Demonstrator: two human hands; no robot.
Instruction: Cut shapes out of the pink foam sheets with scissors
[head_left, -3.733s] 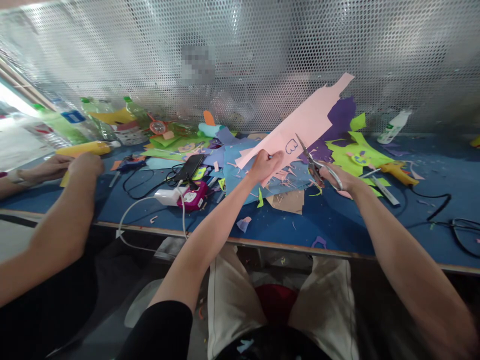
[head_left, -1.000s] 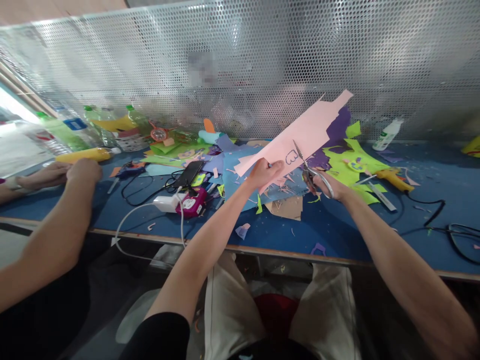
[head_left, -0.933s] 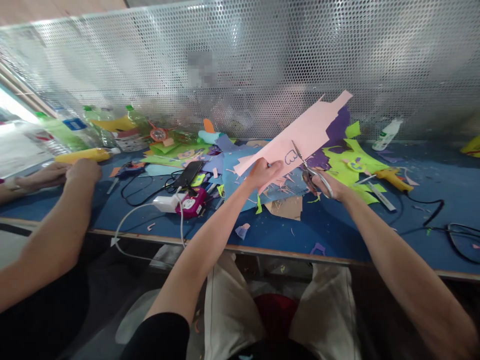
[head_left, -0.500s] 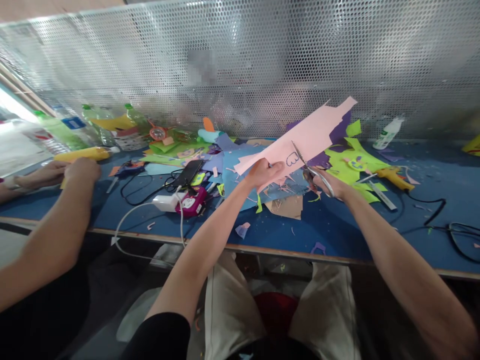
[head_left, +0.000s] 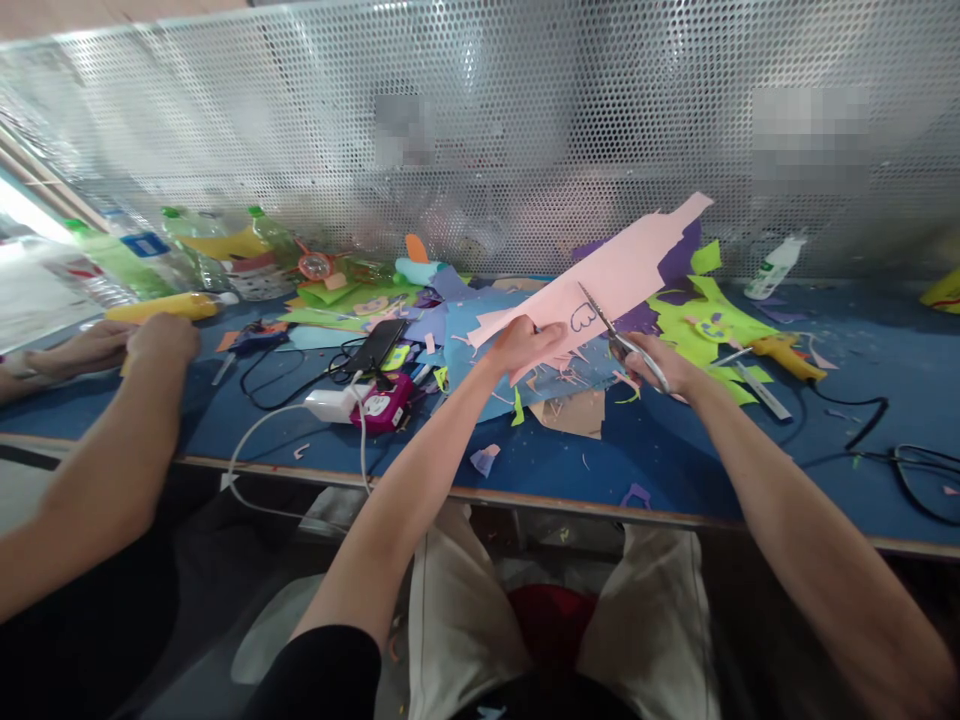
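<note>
My left hand pinches the lower left part of a pale pink sheet, thumb on top. The sheet is held tilted above the table, its edges ragged, with a dark outlined shape drawn near its lower edge. In my right hand is a pair of scissors, the fingers wrapped round the handles. Their blades point up and left, lying across the sheet just right of the drawn shape. Beneath the sheet are blue sheets strewn with thin pink scraps and a brown piece.
A co-worker's hands rest at the left beside a yellow bottle. A magenta box with a white plug and a phone lie left of centre. To the right are a yellow glue gun, a cutter and a white bottle.
The scissors and my right hand have shifted slightly, with the blades still across the sheet near the drawn shape. My left hand keeps its grip on the sheet.
</note>
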